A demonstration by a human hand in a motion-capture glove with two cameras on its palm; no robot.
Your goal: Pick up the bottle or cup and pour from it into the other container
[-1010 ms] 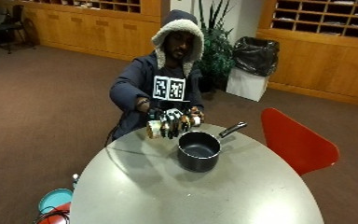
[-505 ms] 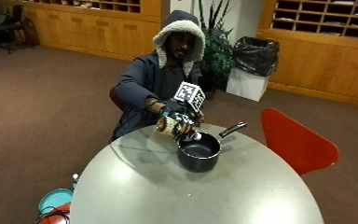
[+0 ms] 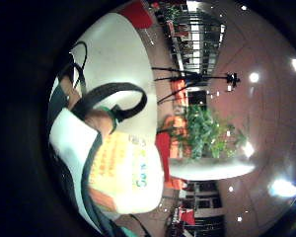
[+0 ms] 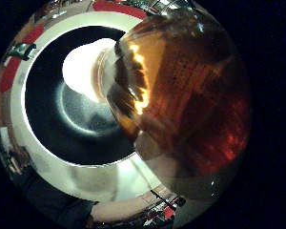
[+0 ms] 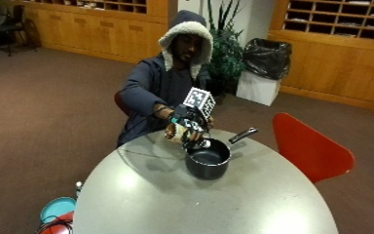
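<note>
Bottle [image 5: 178, 132] tilted over pot [image 5: 208, 159] on table [image 5: 174, 204]

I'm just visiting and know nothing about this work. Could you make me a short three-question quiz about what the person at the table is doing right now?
1. True or false: the gloved right hand holds the bottle tipped, with its white cap end over the black saucepan.
2. Where does the saucepan stand? A) on the red chair B) on the round table C) on the floor
3. Fill in: the saucepan's long handle points toward the red ____.

Key
1. True; the thumb side palm view shows the bottle's cap end above the pan's dark inside.
2. B
3. chair
</note>
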